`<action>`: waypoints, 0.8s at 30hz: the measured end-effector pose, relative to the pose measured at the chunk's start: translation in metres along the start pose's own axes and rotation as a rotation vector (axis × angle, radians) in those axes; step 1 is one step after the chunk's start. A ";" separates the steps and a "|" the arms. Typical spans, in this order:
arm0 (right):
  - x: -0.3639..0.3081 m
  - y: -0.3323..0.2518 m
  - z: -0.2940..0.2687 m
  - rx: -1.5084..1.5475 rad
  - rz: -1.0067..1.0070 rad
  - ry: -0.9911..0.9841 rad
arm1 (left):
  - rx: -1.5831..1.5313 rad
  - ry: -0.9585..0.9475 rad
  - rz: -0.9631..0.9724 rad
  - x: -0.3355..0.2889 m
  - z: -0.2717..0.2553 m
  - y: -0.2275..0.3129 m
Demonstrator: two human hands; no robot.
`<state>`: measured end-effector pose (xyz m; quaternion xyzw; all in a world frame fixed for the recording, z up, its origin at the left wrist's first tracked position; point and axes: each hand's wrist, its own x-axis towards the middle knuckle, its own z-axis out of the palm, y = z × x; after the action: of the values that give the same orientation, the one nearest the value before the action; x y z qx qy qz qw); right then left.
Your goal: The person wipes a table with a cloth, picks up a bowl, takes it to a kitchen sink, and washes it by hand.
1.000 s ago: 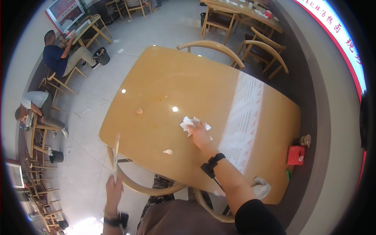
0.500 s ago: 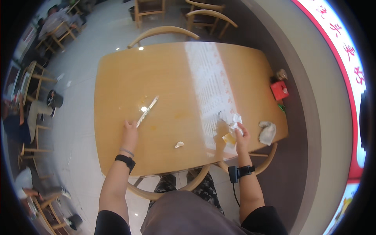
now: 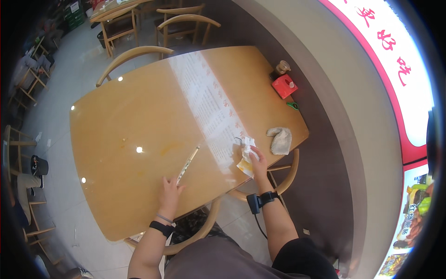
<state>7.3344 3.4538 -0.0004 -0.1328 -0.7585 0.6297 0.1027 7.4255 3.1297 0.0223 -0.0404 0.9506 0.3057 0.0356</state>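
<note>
My left hand [image 3: 170,191] is low over the wooden table [image 3: 121,116], its fingers closed on the near end of a slim pair of chopsticks in a patterned paper sleeve [image 3: 187,166]. The sleeve points away and to the right. By the table's right front edge, my right hand [image 3: 258,163] grips a crumpled white tissue [image 3: 248,143]. Against those fingers lies a yellow-stained tissue [image 3: 245,166]; whether it is held too I cannot make out. A thin dark curved thing [image 3: 239,141] shows beside the white tissue.
A grey-white cloth [image 3: 281,141] lies near the right corner. Beyond it are a green item [image 3: 292,106], a red tissue box [image 3: 284,87] and a condiment jar [image 3: 282,67] along the wall. Chairs [image 3: 134,53] stand around the table. Small yellowish smears [image 3: 169,148] mark the tabletop.
My view has turned to the right. My left hand and the sleeved chopsticks have moved right across the table. A small pale scrap near the front no longer shows. My right hand stays at the tissues.
</note>
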 end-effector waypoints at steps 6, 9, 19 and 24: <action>0.020 -0.005 0.051 -0.346 -0.265 0.042 | 0.102 0.038 0.086 -0.008 0.023 -0.016; 0.019 0.000 0.071 -0.435 -0.289 0.015 | 0.151 0.174 0.158 -0.015 0.029 -0.024; 0.033 -0.019 0.060 -0.924 -0.513 -0.587 | 0.435 0.019 0.118 -0.031 0.034 -0.035; 0.015 -0.009 0.076 -0.965 -0.554 -0.430 | 0.389 0.212 0.230 -0.045 0.034 -0.048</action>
<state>7.2954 3.3866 -0.0063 0.1690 -0.9690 0.1765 0.0352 7.4762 3.1134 -0.0287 0.0441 0.9883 0.1131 -0.0921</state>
